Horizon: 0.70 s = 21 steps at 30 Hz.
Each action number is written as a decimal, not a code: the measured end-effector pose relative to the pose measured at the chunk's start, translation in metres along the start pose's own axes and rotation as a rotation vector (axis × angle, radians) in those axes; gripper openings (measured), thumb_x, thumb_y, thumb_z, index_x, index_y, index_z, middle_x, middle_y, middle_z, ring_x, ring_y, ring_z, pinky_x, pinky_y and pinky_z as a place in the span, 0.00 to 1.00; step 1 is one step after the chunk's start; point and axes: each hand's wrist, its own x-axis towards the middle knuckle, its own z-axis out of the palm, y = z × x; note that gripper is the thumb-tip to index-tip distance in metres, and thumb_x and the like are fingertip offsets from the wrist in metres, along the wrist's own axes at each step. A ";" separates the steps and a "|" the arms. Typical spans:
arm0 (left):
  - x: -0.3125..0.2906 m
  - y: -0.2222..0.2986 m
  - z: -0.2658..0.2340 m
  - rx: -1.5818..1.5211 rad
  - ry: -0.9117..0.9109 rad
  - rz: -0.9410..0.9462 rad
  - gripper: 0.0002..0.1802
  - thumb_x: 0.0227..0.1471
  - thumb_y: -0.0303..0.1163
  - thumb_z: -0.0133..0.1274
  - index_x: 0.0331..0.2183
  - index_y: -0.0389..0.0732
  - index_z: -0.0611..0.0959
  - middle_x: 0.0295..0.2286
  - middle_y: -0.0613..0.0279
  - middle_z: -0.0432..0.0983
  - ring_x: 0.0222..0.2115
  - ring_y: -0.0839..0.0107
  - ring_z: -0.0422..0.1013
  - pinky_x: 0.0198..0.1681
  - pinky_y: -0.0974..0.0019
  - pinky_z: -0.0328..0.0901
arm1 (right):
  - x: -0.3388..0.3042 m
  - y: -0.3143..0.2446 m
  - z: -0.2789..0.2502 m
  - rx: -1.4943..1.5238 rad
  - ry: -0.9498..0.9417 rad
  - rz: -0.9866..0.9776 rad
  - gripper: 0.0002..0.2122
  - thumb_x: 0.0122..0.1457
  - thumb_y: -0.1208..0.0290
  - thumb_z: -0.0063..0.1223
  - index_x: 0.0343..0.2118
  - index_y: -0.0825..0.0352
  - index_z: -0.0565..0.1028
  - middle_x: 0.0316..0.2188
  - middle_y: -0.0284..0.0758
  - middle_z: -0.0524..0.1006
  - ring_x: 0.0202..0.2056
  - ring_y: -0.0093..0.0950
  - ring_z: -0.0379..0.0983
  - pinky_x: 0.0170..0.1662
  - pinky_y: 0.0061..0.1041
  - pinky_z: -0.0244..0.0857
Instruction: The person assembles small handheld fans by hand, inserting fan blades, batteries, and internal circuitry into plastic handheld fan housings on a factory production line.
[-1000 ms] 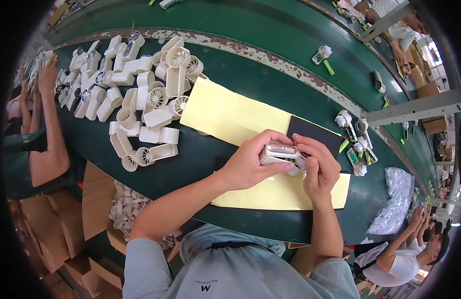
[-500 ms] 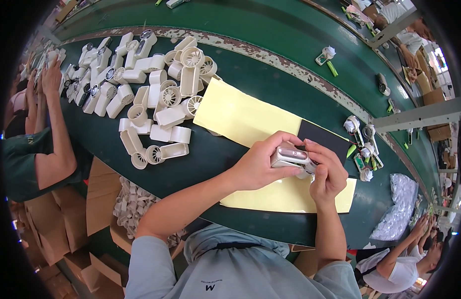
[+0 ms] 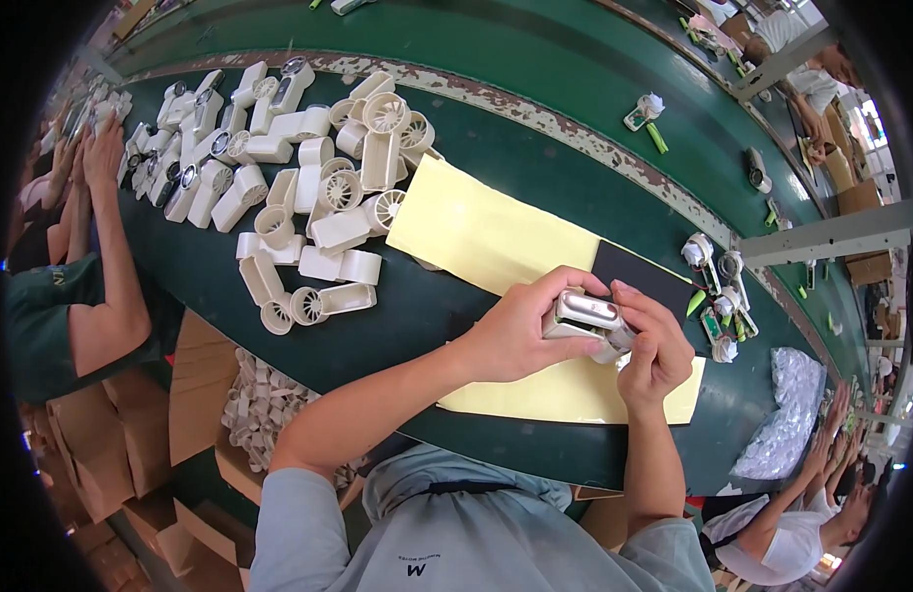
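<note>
Over the yellow sheet I hold a white handheld-fan housing with a shiny silver panel facing up. My left hand is closed round its left end, thumb along the near side. At the round end, the bent fingers of my right hand press on it. Those fingers hide part of that end. A black pad lies just beyond my hands. Farther left on the green table, several white fan housings lie in a loose pile, some showing round slotted grilles.
Small circuit boards with white motors and green pieces lie to the right, near a clear plastic bag. A metal post crosses the right side. Below the table's left edge, a cardboard box stands beside small white parts. Co-workers sit on both sides.
The housing has tilted a little in my hands, so more of its silver panel shows. Both hands have shifted slightly right. At the far right, a co-worker's hands have risen.
</note>
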 end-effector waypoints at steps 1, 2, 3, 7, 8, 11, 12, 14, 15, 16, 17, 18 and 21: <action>0.000 0.001 -0.001 -0.001 0.002 0.000 0.32 0.53 0.30 0.69 0.56 0.39 0.72 0.45 0.60 0.78 0.45 0.75 0.75 0.49 0.69 0.71 | 0.000 0.000 0.000 0.001 -0.016 -0.009 0.17 0.70 0.66 0.50 0.37 0.80 0.81 0.39 0.53 0.82 0.44 0.48 0.83 0.48 0.39 0.78; -0.001 0.003 -0.001 -0.007 -0.004 -0.018 0.32 0.53 0.30 0.69 0.56 0.39 0.72 0.45 0.60 0.78 0.46 0.75 0.75 0.49 0.68 0.71 | 0.000 -0.001 0.000 0.003 -0.032 -0.017 0.18 0.71 0.65 0.50 0.37 0.80 0.81 0.39 0.53 0.82 0.44 0.48 0.82 0.49 0.40 0.78; -0.001 0.005 -0.002 -0.012 -0.011 -0.035 0.32 0.53 0.30 0.69 0.56 0.39 0.72 0.45 0.60 0.78 0.46 0.75 0.75 0.49 0.68 0.71 | 0.000 -0.001 0.000 0.004 -0.034 -0.018 0.18 0.71 0.65 0.50 0.37 0.80 0.81 0.39 0.53 0.82 0.44 0.48 0.82 0.49 0.40 0.78; -0.002 0.003 -0.001 -0.006 -0.003 -0.021 0.33 0.53 0.30 0.69 0.56 0.39 0.72 0.45 0.60 0.78 0.46 0.74 0.75 0.50 0.68 0.71 | 0.001 -0.001 -0.001 0.007 -0.049 -0.023 0.18 0.71 0.65 0.50 0.37 0.80 0.81 0.39 0.54 0.82 0.44 0.49 0.82 0.49 0.41 0.78; -0.002 0.002 -0.001 -0.020 -0.006 -0.033 0.32 0.53 0.30 0.68 0.56 0.39 0.72 0.45 0.60 0.78 0.46 0.74 0.75 0.50 0.68 0.71 | 0.001 -0.002 -0.001 0.011 -0.051 -0.023 0.18 0.71 0.65 0.50 0.37 0.80 0.81 0.39 0.54 0.82 0.44 0.49 0.82 0.49 0.42 0.78; -0.002 0.002 -0.001 -0.034 -0.005 -0.031 0.32 0.53 0.30 0.68 0.56 0.40 0.72 0.45 0.60 0.78 0.46 0.74 0.75 0.50 0.68 0.71 | 0.000 -0.002 0.000 0.037 -0.048 -0.035 0.18 0.71 0.65 0.50 0.36 0.80 0.81 0.39 0.54 0.82 0.44 0.49 0.82 0.49 0.42 0.78; -0.003 0.003 -0.001 -0.033 -0.002 -0.019 0.32 0.54 0.29 0.68 0.56 0.40 0.72 0.45 0.60 0.78 0.47 0.74 0.75 0.50 0.68 0.71 | 0.000 -0.002 0.001 0.037 -0.047 -0.035 0.18 0.71 0.65 0.50 0.36 0.80 0.81 0.39 0.54 0.82 0.44 0.49 0.82 0.49 0.42 0.78; -0.003 0.006 -0.002 -0.011 -0.004 -0.011 0.31 0.54 0.29 0.68 0.56 0.40 0.72 0.45 0.59 0.78 0.47 0.74 0.75 0.50 0.68 0.71 | 0.001 -0.002 0.001 0.036 -0.052 -0.047 0.17 0.70 0.67 0.51 0.36 0.80 0.81 0.39 0.54 0.82 0.44 0.50 0.82 0.50 0.43 0.78; -0.002 0.007 -0.002 0.012 -0.006 -0.004 0.31 0.54 0.29 0.68 0.56 0.39 0.72 0.45 0.59 0.78 0.47 0.74 0.75 0.51 0.68 0.71 | 0.002 -0.002 0.000 0.034 -0.049 -0.048 0.17 0.70 0.67 0.51 0.36 0.80 0.81 0.39 0.54 0.82 0.44 0.50 0.82 0.50 0.43 0.78; -0.002 0.006 -0.002 0.012 -0.011 -0.003 0.31 0.54 0.29 0.68 0.56 0.39 0.72 0.45 0.59 0.78 0.47 0.74 0.75 0.51 0.68 0.71 | 0.003 -0.002 -0.001 0.037 -0.082 -0.044 0.13 0.67 0.71 0.53 0.36 0.79 0.81 0.40 0.53 0.82 0.45 0.49 0.81 0.51 0.42 0.77; -0.002 0.004 -0.003 0.022 0.004 0.042 0.30 0.54 0.29 0.67 0.55 0.39 0.73 0.45 0.59 0.78 0.47 0.74 0.75 0.51 0.68 0.71 | 0.003 -0.002 -0.003 0.039 -0.113 -0.041 0.10 0.65 0.74 0.56 0.37 0.78 0.81 0.40 0.52 0.82 0.46 0.49 0.81 0.52 0.42 0.77; -0.001 0.003 -0.003 0.031 0.015 0.087 0.29 0.55 0.29 0.67 0.55 0.39 0.73 0.46 0.59 0.78 0.47 0.74 0.75 0.51 0.68 0.70 | 0.005 -0.002 -0.004 0.032 -0.105 -0.040 0.10 0.65 0.74 0.56 0.37 0.78 0.81 0.40 0.52 0.82 0.46 0.49 0.81 0.52 0.42 0.77; 0.000 0.000 -0.002 -0.077 0.093 0.081 0.26 0.54 0.32 0.67 0.51 0.37 0.75 0.41 0.59 0.80 0.41 0.74 0.77 0.45 0.69 0.71 | 0.004 -0.001 -0.004 0.043 -0.186 -0.002 0.08 0.56 0.84 0.60 0.39 0.74 0.82 0.44 0.48 0.82 0.50 0.47 0.80 0.54 0.39 0.75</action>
